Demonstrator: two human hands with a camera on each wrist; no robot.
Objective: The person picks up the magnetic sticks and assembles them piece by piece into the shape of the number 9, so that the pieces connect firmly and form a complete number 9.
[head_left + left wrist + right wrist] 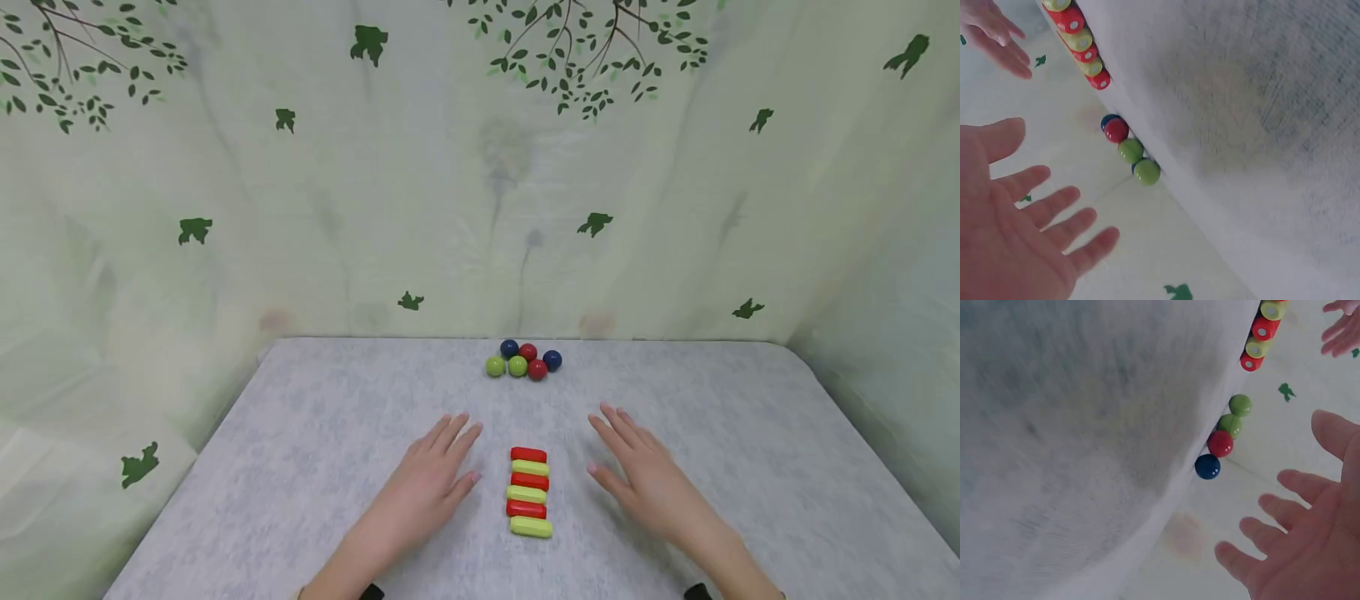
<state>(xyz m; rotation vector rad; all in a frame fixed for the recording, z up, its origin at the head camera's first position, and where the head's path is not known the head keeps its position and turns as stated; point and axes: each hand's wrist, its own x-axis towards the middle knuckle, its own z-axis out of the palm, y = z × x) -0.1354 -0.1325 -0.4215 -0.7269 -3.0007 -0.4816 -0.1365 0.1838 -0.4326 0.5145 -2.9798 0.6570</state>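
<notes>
Between the two hands, a column of short sticks lies crosswise on the table, three red and three yellow-green in alternation. The farthest is a red stick [528,455]; the nearest is a yellow-green stick [531,527]. My left hand [427,479] is held to their left, fingers spread and straight, palm with nothing in it in the left wrist view. To their right, my right hand [648,479] has its fingers extended and thumb apart, touching none of the sticks. In both wrist views the sticks' round ends show a pale spot in the middle.
Beyond the hands, near the table's [300,467] back edge, glossy balls sit in a cluster: two green, including one green ball [495,367], two red, including one red ball [537,370], and two dark blue, including one blue ball [552,360]. A leaf-patterned curtain [450,183] hangs behind.
</notes>
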